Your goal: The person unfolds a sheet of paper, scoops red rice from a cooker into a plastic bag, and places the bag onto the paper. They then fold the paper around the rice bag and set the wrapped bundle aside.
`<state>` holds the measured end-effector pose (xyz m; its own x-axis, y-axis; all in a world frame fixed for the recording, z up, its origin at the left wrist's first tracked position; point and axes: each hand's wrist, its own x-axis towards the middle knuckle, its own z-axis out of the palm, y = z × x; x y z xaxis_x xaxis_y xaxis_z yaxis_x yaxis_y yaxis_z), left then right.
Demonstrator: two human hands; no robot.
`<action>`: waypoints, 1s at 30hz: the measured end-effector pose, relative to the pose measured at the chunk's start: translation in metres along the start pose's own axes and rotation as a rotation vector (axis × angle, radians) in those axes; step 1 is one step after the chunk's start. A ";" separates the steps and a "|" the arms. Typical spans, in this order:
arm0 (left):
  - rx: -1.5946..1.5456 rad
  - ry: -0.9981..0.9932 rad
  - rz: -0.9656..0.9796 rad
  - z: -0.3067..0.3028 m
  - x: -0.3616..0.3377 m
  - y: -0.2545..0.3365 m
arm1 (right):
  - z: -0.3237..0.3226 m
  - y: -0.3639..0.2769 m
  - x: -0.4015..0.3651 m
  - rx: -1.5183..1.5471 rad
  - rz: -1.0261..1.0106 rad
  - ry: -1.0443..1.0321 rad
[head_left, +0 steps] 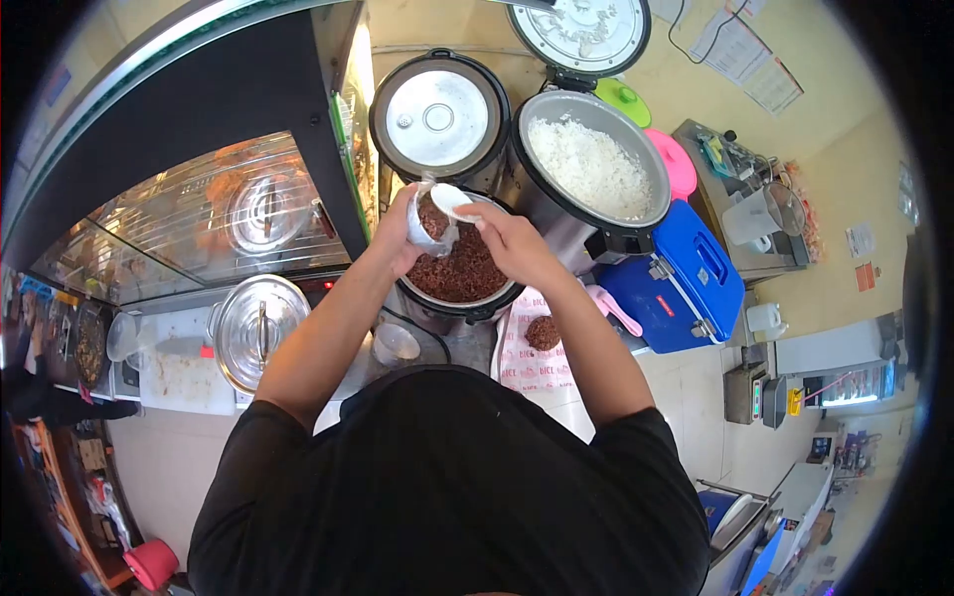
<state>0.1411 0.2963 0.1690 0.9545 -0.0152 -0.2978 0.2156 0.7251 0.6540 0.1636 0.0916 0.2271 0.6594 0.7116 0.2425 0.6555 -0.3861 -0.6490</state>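
My left hand [399, 234] is wrapped round a small cup [421, 234] lined with clear plastic, with reddish-brown rice in it. In my right hand [515, 242] is a white rice paddle [450, 201], its blade at the mouth of the cup. Both hands are above an uncovered rice cooker of reddish-brown rice [462, 273]. To the right of it, a molded mound of the same rice [543, 334] lies on printed wrapping paper [522, 370]. My right forearm passes over the paper and hides part of it.
Behind stands an open cooker of white rice [588, 169], beside a lidded cooker [437, 114]. A blue cooler box [676, 280] is on the right. Leftward are a glass display case [209, 214], a lidded metal pot [261, 333] and a plastic tub [396, 344].
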 end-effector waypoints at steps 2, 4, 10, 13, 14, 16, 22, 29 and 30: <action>0.002 0.035 -0.015 0.006 -0.006 -0.001 | 0.015 -0.011 -0.013 -0.212 -0.045 -0.027; -0.069 0.062 -0.053 0.020 -0.018 -0.001 | 0.030 -0.023 -0.017 -0.351 0.063 -0.028; -0.147 0.085 0.044 0.015 -0.026 -0.016 | 0.027 -0.020 -0.017 -0.241 -0.001 -0.039; -0.180 0.069 0.209 0.014 -0.027 -0.025 | 0.014 -0.021 -0.009 0.232 0.179 0.112; -0.139 0.056 0.230 0.010 -0.028 -0.027 | 0.019 -0.025 -0.010 0.167 0.192 0.062; -0.051 0.021 0.266 -0.002 -0.025 -0.034 | 0.033 -0.035 -0.015 0.038 0.222 -0.029; -0.292 -0.096 0.357 -0.024 -0.073 -0.035 | -0.001 -0.011 -0.025 0.383 0.471 -0.063; -0.120 0.130 0.392 -0.120 -0.182 -0.082 | 0.002 0.023 -0.103 -0.037 0.173 0.491; -0.108 0.198 0.350 -0.147 -0.190 -0.100 | -0.003 0.042 -0.128 -0.035 0.204 0.511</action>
<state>-0.0921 0.3282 0.0581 0.9061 0.3700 -0.2052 -0.1476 0.7310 0.6662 0.1073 -0.0171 0.1709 0.8634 0.2485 0.4391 0.5019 -0.5122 -0.6970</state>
